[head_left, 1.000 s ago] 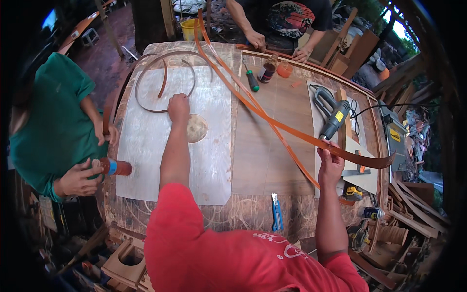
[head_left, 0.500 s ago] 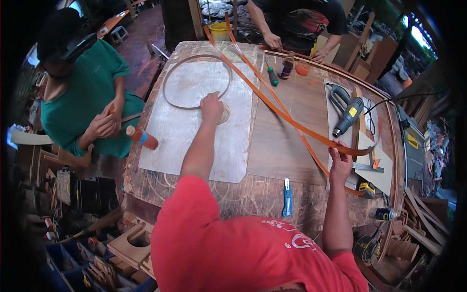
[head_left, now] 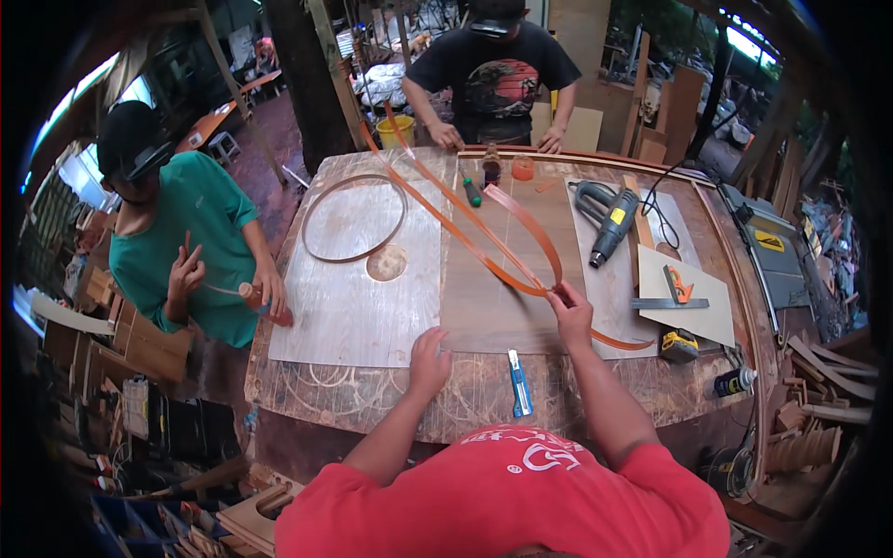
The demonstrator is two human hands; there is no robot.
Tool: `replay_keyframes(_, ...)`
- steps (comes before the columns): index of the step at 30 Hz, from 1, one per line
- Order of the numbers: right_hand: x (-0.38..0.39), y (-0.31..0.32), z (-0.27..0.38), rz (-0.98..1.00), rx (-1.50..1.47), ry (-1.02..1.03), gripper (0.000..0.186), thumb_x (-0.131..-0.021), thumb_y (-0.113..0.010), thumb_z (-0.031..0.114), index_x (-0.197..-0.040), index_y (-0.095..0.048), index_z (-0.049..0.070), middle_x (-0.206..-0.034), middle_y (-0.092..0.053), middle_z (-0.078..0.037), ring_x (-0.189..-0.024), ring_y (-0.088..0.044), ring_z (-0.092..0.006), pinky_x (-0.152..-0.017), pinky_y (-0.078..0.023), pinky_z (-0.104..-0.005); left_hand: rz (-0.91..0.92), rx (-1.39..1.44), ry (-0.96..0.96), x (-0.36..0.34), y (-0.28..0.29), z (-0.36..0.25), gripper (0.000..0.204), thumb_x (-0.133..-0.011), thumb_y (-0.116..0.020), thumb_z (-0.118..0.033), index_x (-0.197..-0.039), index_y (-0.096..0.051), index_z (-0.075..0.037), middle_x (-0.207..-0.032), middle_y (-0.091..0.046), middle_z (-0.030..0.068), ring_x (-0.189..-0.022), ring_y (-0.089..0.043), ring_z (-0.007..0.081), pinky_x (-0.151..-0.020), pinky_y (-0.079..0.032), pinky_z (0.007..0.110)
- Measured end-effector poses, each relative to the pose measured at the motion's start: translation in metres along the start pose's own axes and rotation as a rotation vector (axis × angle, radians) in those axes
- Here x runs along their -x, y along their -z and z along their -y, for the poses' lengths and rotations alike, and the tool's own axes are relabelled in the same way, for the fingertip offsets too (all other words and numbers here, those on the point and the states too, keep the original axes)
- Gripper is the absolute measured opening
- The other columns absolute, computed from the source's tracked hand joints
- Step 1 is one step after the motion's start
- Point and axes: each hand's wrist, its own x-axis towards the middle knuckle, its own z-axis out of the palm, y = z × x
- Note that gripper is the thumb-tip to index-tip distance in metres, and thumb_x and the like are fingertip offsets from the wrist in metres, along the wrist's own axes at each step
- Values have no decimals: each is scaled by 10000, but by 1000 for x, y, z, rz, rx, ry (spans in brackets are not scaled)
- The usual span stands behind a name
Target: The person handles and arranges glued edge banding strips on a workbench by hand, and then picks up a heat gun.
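Note:
Between the fingertips of my right hand (head_left: 570,312) is a long, flexible orange-brown edge-banding strip (head_left: 484,256). The strip loops back on itself: one end curls up in front of my hand, and long lengths reach toward the far left of the table. My left hand (head_left: 431,361) rests at the near edge of the pale grey sheet (head_left: 326,321), its fingers loosely apart and holding nothing. On that sheet lies a thin brown hoop (head_left: 304,229), just beyond a round tan patch (head_left: 386,263). A blue utility knife (head_left: 521,386) lies between my forearms.
At right are a heat gun (head_left: 614,228), a square (head_left: 670,303) with an orange clamp-like piece, a yellow-black tape measure (head_left: 680,345) and a spray can (head_left: 735,381). A green-handled screwdriver (head_left: 473,192) lies far off. A co-worker at left touches an orange-filled bottle (head_left: 265,302); another stands opposite.
My left hand has left the hoop and come back to the sheet's near edge. My right hand has shifted left with the strip, whose end now curls upward. The left co-worker now reaches to the bottle.

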Motion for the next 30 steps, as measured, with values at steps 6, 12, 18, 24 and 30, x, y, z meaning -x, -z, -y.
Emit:
replay_keyframes(6, 0, 7, -6, 24, 136, 78, 333, -793, -694, 34, -1114, -611, 5, -892, -659, -57, -807, -632, -107, -736, -509, -234, 48, 49, -64, 16, -2, -46, 416, -766, -614, -63, -1174, -541, -32, -1219, -523, 187, -1168, -470, 351, -1009, -364, 409)
replay_keyframes(12, 0, 11, -13, -4, 230, 157, 391, -773, -708, 79, -1148, -601, 62, -839, -667, -92, -742, -657, -157, -691, -524, -275, 18, 123, -61, -7, -12, -91, 442, -776, -619, -67, -1205, -522, -28, -1234, -512, 188, -1181, -465, 350, -1019, -356, 400)
replay_keyframes(18, -1, 22, -16, 14, 336, 148, 292, -745, -720, 114, -1001, -596, 49, -839, -655, -119, -731, -657, -251, -663, -528, -342, -49, 243, -155, -60, -18, -149, 476, -783, -610, -57, -1242, -491, -8, -1261, -499, 184, -1217, -445, 326, -1047, -324, 379)
replay_keyframes(24, 13, 34, 5, 6, 371, 220, 359, -717, -741, 121, -1040, -599, 56, -888, -637, -110, -756, -629, -243, -673, -519, -343, -18, 218, -111, -41, -28, -157, 480, -784, -614, -40, -1248, -493, -9, -1270, -500, 177, -1213, -455, 315, -1041, -334, 372)
replay_keyframes(30, 19, 45, 28, -2, 359, 204, 477, -705, -764, 129, -1132, -577, 32, -927, -637, -126, -778, -630, -219, -710, -514, -309, 54, 179, 2, 5, -33, -120, 473, -790, -615, -53, -1245, -493, -13, -1258, -506, 183, -1205, -460, 324, -1034, -344, 380)
